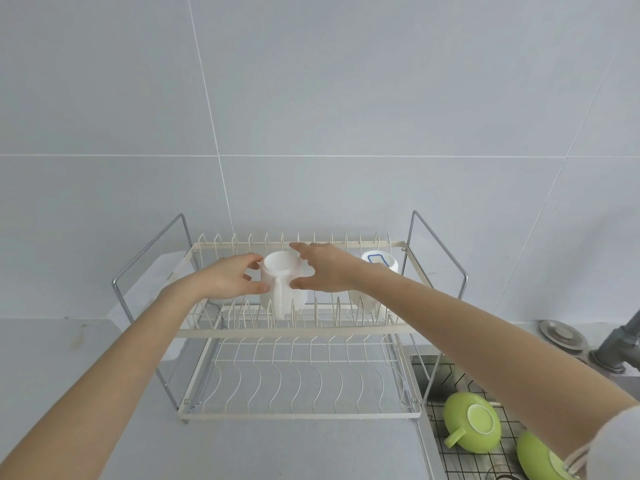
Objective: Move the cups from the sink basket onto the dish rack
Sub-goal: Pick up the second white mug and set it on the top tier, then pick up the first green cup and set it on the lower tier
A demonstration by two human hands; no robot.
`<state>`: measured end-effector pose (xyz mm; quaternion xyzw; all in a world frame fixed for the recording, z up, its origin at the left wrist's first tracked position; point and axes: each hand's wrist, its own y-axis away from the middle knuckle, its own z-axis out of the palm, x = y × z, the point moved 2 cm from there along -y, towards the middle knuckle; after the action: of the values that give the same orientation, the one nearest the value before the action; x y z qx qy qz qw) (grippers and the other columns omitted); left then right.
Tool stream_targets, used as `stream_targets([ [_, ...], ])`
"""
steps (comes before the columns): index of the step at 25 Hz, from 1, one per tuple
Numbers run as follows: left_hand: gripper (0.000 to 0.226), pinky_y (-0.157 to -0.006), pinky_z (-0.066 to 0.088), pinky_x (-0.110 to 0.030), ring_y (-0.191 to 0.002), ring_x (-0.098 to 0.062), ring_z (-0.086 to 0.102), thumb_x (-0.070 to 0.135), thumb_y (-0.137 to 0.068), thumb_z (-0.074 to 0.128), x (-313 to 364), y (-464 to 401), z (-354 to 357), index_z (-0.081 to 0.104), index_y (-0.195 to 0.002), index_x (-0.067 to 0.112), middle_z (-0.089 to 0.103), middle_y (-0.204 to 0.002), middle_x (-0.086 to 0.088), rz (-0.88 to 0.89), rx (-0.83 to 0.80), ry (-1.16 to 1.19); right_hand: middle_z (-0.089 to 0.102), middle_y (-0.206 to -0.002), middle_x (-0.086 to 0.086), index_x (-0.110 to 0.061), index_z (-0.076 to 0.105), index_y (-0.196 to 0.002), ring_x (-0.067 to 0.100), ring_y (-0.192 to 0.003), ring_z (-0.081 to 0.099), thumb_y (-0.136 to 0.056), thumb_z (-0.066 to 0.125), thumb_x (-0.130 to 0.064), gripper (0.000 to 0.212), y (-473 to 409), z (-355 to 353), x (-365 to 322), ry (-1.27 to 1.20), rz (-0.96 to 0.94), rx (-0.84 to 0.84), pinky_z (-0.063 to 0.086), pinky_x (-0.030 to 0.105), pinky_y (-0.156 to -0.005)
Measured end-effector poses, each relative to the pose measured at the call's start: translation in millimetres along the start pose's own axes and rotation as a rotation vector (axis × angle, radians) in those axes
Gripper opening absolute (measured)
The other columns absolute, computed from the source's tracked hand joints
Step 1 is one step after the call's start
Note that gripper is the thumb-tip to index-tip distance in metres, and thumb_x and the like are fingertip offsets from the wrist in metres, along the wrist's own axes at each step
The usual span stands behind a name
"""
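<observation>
Fingers of both bare hands are gathered around an upturned white ceramic mug (282, 284) that stands base-up on the top tier of the cream-coloured two-tier wire dish rack (294, 332). The left hand (227, 279) has its thumb and fingertips pressed against the mug's left wall, loosely curled, the thumb low beside the handle, which faces the camera. The right hand (325, 270) is spread wide: its thumb touches the mug's right wall low down, while the forefinger stretches past the base toward the rack's back rail, the other fingers apart and not gripping. Just beyond the right wrist, on the same tier, a second white upturned cup with a blue-outlined mark on its base (380, 268) rests among the prongs, partly hidden by the forearm. The rack's lower tier holds nothing. Well below the right forearm, in the black wire sink basket (460, 455), two lime-green ceramic cups lie base-up: one with its handle showing (471, 426), the other (538, 459) partly covered by a pale sleeve (620, 441). A grey tap (620, 344) stands by the sink.
</observation>
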<state>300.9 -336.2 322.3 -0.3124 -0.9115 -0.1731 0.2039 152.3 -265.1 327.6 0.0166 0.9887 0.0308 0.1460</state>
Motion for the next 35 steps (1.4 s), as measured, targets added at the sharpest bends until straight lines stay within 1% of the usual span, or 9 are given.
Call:
stream_targets([
  [5, 0.060, -0.111, 0.026, -0.030, -0.138, -0.023, 0.032, 0.031, -0.089, 0.054, 24.1, 21.8, -10.8, 0.029, -0.140, 0.011, 0.033, -0.150, -0.006, 0.009, 0.118, -0.222, 0.037, -0.147, 0.010, -0.019, 0.021, -0.146, 0.028, -0.135, 0.035, -0.091, 0.051, -0.033, 0.064, 28.8, -20.5, 7.1, 0.125, -0.006, 0.019, 0.033, 0.039, -0.108],
  [7, 0.057, -0.111, 0.026, -0.032, -0.138, -0.024, 0.031, 0.033, -0.090, 0.049, 39.4, 33.3, -15.1, 0.030, -0.140, 0.011, 0.033, -0.150, -0.008, 0.021, 0.170, -0.302, 0.036, -0.149, 0.008, -0.019, 0.023, -0.146, 0.027, -0.137, 0.034, -0.092, 0.050, -0.033, 0.062, 45.6, -29.4, 10.3, 0.172, -0.011, 0.035, 0.031, 0.039, -0.110],
  [10, 0.056, -0.111, 0.031, -0.040, -0.137, -0.024, 0.033, 0.038, -0.090, 0.046, 68.9, 52.9, -13.4, 0.030, -0.140, 0.016, 0.033, -0.149, -0.005, 0.052, 0.235, -0.352, 0.035, -0.151, 0.005, -0.019, 0.025, -0.145, 0.025, -0.138, 0.032, -0.092, 0.048, -0.035, 0.060, 76.9, -43.4, 18.5, 0.203, -0.007, 0.081, 0.028, 0.037, -0.114],
  [15, 0.056, -0.106, 0.034, -0.041, -0.136, -0.024, 0.033, 0.037, -0.091, 0.042, 129.3, 80.1, 12.6, 0.025, -0.141, 0.017, 0.028, -0.152, -0.001, 0.165, 0.379, -0.417, 0.038, -0.148, 0.008, -0.016, 0.029, -0.144, 0.023, -0.139, 0.030, -0.093, 0.048, -0.033, 0.057, 138.0, -54.2, 43.3, 0.202, 0.016, 0.238, 0.024, 0.033, -0.113],
  [20, 0.052, -0.102, 0.035, -0.040, -0.132, -0.027, 0.036, 0.034, -0.092, 0.041, 184.5, 85.9, 49.4, 0.030, -0.139, 0.015, 0.035, -0.147, -0.003, 0.235, 0.490, -0.381, 0.017, -0.158, 0.005, -0.021, 0.018, -0.147, 0.022, -0.146, 0.012, -0.093, 0.046, -0.036, 0.063, 193.4, -53.0, 86.0, 0.200, 0.116, 0.302, 0.010, 0.034, -0.119],
  [24, 0.051, -0.102, 0.034, -0.040, -0.131, -0.026, 0.037, 0.031, -0.091, 0.041, 228.9, 84.0, 81.7, 0.032, -0.137, 0.013, 0.040, -0.144, -0.005, 0.324, 0.515, -0.374, 0.013, -0.159, 0.004, -0.021, 0.015, -0.148, 0.021, -0.147, 0.008, -0.094, 0.045, -0.037, 0.063, 234.3, -53.7, 126.2, 0.193, 0.196, 0.331, 0.006, 0.035, -0.120],
  [27, 0.052, -0.106, 0.031, -0.040, -0.134, -0.024, 0.034, 0.032, -0.091, 0.041, 260.6, 81.1, 107.8, 0.031, -0.138, 0.011, 0.038, -0.146, -0.006, 0.366, 0.518, -0.383, 0.012, -0.159, 0.004, -0.021, 0.015, -0.148, 0.020, -0.147, 0.007, -0.094, 0.044, -0.037, 0.064, 259.6, -52.5, 157.4, 0.181, 0.231, 0.324, 0.006, 0.035, -0.120],
  [32, 0.054, -0.109, 0.028, -0.042, -0.138, -0.024, 0.030, 0.032, -0.091, 0.041, 300.3, 73.8, 162.2, 0.030, -0.139, 0.010, 0.035, -0.148, -0.008, 0.410, 0.475, -0.399, 0.013, -0.159, 0.004, -0.021, 0.016, -0.148, 0.020, -0.147, 0.007, -0.093, 0.046, -0.037, 0.064, 295.9, -44.7, 212.1, 0.118, 0.273, 0.297, 0.007, 0.036, -0.120],
  [35, 0.056, -0.111, 0.025, -0.041, -0.140, -0.022, 0.026, 0.034, -0.092, 0.039, 317.6, 66.5, 196.3, 0.025, -0.141, 0.011, 0.030, -0.151, -0.007, 0.396, 0.422, -0.407, 0.014, -0.159, 0.005, -0.021, 0.017, -0.148, 0.020, -0.147, 0.008, -0.093, 0.046, -0.037, 0.064, 312.8, -30.9, 245.0, 0.100, 0.290, 0.261, 0.007, 0.036, -0.120],
])
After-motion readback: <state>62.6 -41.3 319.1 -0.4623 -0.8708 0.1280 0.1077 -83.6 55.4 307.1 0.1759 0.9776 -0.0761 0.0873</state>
